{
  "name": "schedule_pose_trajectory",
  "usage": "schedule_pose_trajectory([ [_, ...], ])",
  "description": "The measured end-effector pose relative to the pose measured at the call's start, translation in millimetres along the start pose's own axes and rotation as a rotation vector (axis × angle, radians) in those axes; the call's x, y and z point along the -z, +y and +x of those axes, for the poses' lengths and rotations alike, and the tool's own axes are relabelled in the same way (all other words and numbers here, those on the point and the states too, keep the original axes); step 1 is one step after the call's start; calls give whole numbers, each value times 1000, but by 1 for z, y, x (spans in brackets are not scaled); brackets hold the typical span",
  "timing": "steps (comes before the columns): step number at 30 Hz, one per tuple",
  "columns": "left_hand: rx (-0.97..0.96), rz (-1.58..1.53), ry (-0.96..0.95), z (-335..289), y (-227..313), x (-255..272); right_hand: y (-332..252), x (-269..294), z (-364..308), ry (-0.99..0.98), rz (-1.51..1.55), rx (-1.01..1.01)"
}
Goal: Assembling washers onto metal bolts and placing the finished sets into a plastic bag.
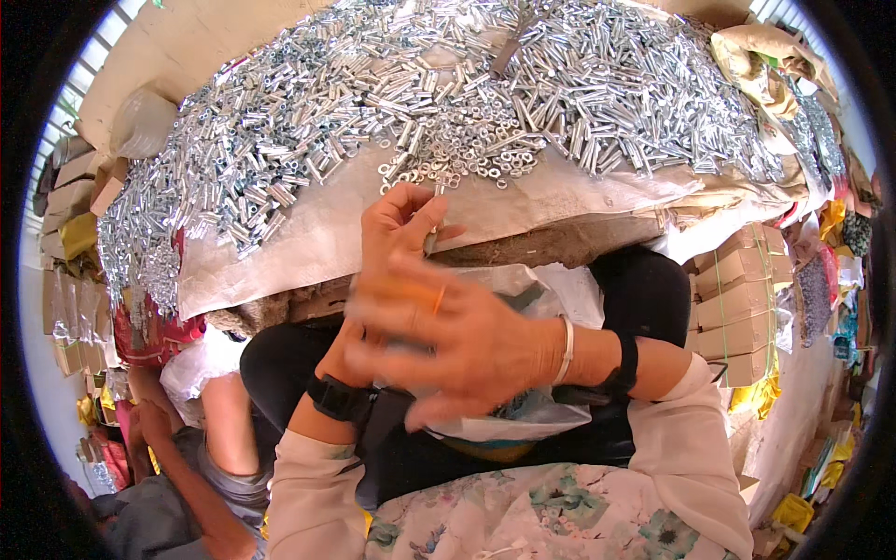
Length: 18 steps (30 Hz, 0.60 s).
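My left hand [399,222] is closed, its thumb and fingers pinching a slim metal bolt [430,243] at the near edge of the work surface. Beyond those fingertips lies a heap of loose hex nuts [481,145]. My right hand [457,331] passes in front of my left wrist. Motion smears its fingers, so whether they hold anything cannot be made out. Under my hands, a clear plastic bag [569,297] rests in my lap, partly hidden by the right hand and forearm.
Metal sleeves and bolts [616,103] cover much of the pale sheet [308,210] in front of me. Stacked cardboard boxes [737,303] stand at the right. Another person's arm [191,476] is at the lower left. A translucent plastic container [145,123] sits at the far left.
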<state>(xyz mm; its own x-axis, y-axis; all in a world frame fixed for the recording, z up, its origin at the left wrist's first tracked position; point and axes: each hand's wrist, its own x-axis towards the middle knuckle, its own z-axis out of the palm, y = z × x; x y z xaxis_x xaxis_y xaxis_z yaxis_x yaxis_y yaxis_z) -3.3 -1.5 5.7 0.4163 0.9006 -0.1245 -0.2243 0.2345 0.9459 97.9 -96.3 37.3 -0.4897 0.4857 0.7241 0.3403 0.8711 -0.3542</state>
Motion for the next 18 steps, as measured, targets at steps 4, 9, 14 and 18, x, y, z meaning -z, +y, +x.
schedule_pose_trajectory([
  [4, -6, -27, 8, 1, 8, 1, 21, 17, -6, 7, -116, -31],
  [9, -83, -22, -102, 0, 8, 2, 83, 37, -16, 474, 350, -643],
  [14, -197, -4, -266, 4, -1, 15, 10, 0, 4, 27, 242, -347],
  [18, -92, -87, -45, 4, 7, 5, -21, -8, 9, 162, 15, 71],
])
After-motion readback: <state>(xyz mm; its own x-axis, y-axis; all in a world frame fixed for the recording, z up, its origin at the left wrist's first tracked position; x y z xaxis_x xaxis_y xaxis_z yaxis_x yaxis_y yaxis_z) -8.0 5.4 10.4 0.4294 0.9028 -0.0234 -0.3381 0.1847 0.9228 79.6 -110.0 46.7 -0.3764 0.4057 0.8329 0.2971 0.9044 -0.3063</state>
